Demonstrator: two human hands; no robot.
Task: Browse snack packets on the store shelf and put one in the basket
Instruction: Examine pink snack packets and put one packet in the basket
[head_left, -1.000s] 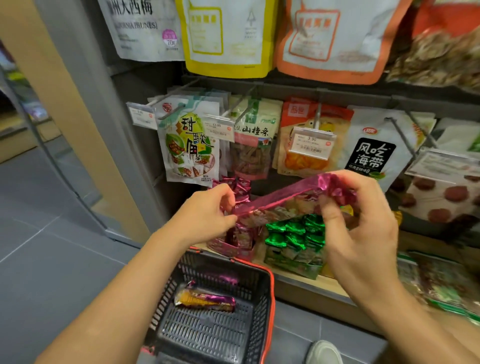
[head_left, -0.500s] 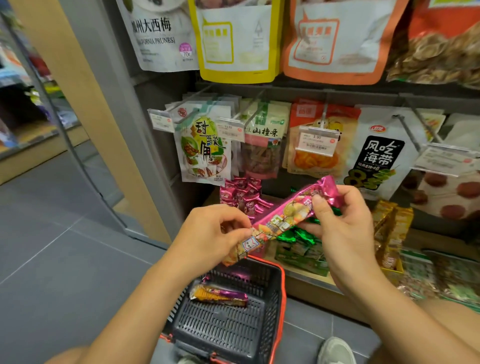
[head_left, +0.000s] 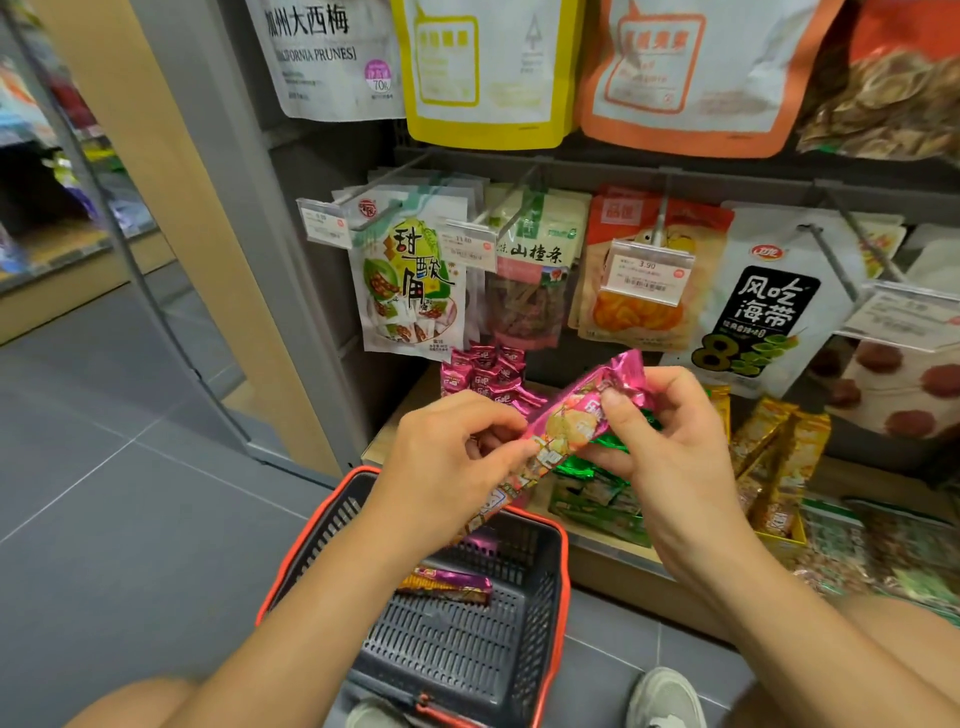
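Pink packet: we see a long pink snack packet (head_left: 566, 421) held up between both hands, tilted, with its far end up to the right and its near end down to the left, above the basket.
Left hand: the left hand (head_left: 447, 457) pinches the lower near end of the packet, fingers curled in around it.
Right hand: the right hand (head_left: 670, 447) grips the upper far end, thumb pressed on the printed face and the other fingers curled behind.
Basket: a dark grey basket (head_left: 540, 597) with an orange rim sits on the floor just below the hands, near us and in front of the shelf.
In the basket: we make out one orange and purple packet (head_left: 447, 584) lying on the bottom.
Shelf: the wooden shelf (head_left: 857, 470) lies beyond the hands; on it, pink packets (head_left: 488, 374) stand to the left, green packets (head_left: 597, 467) are behind the hands and gold packets (head_left: 774, 447) are to the right.
Hanging bags: above the shelf, bags hang on hooks, among them a white and green bag (head_left: 410, 280) at the left and a white bag with a black label (head_left: 769, 306) at the right.
Price tag: a tag reading 3.90 (head_left: 645, 271) hangs in front of an orange bag.
Floor: we see grey tiles (head_left: 130, 493) and a light shoe (head_left: 665, 696) at the near right.
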